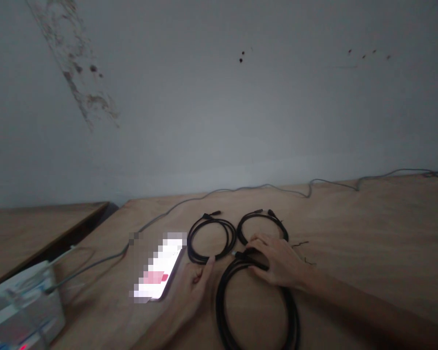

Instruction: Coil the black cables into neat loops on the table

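Note:
Three coils of black cable lie on the wooden table (361, 233). One coil (209, 219) sits at the back left, and another (259, 215) at the back right. The largest coil (219, 311) runs towards me and past the bottom of the view. My right hand (277, 260) lies over the top of that front coil, its fingers around a black plug. My left hand (193, 289) rests on the table, its thumb raised against the front and back-left coils. It holds nothing. A lit phone (158, 270), pixelated, lies just left of my left hand.
A thin grey cable (241, 188) runs along the table's back edge by the wall and down towards a white boxy device (29, 301) at the lower left. A second wooden surface (40, 233) stands to the left. Short thin wires lie right of my right hand.

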Action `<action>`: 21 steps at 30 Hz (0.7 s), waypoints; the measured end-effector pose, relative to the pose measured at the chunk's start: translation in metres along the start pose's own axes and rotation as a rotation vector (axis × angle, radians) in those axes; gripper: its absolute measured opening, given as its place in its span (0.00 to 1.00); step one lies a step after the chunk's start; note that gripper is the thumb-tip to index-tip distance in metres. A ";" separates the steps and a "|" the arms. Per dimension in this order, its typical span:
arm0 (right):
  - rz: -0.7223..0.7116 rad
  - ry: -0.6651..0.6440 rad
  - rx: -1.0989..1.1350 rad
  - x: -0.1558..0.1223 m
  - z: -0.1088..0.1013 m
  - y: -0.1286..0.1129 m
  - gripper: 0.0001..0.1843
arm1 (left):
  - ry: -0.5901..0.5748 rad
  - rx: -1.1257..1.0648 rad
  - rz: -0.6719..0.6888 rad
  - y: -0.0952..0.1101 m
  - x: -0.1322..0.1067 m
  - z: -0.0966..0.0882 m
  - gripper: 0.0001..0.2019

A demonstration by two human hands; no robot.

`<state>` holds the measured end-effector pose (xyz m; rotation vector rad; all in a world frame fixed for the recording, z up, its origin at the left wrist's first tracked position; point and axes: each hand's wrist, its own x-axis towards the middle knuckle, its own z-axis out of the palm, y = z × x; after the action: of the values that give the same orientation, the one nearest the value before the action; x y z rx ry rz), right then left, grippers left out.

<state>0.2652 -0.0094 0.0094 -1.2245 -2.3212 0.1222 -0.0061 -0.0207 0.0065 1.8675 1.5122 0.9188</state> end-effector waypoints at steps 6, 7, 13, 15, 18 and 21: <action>0.010 -0.015 0.004 0.000 0.010 0.009 0.16 | 0.010 0.054 0.023 -0.008 0.005 0.000 0.29; 0.013 -0.005 0.004 0.000 0.012 0.009 0.14 | 0.014 0.056 0.026 -0.010 0.006 0.001 0.30; 0.042 0.025 -0.036 -0.008 0.011 0.006 0.14 | -0.070 0.015 0.057 -0.009 0.004 0.003 0.30; 0.085 0.021 -0.048 -0.014 0.004 0.004 0.16 | -0.042 0.044 0.059 -0.008 0.002 0.003 0.29; 0.192 -0.019 -0.078 -0.024 -0.008 0.002 0.18 | -0.054 0.062 0.074 -0.007 0.001 0.003 0.29; 0.224 -0.108 -0.106 -0.033 -0.014 0.001 0.16 | -0.039 0.032 0.099 -0.009 0.002 0.004 0.29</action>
<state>0.2880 -0.0365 0.0082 -1.5647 -2.2992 0.1476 -0.0082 -0.0168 -0.0023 1.9870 1.4297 0.9020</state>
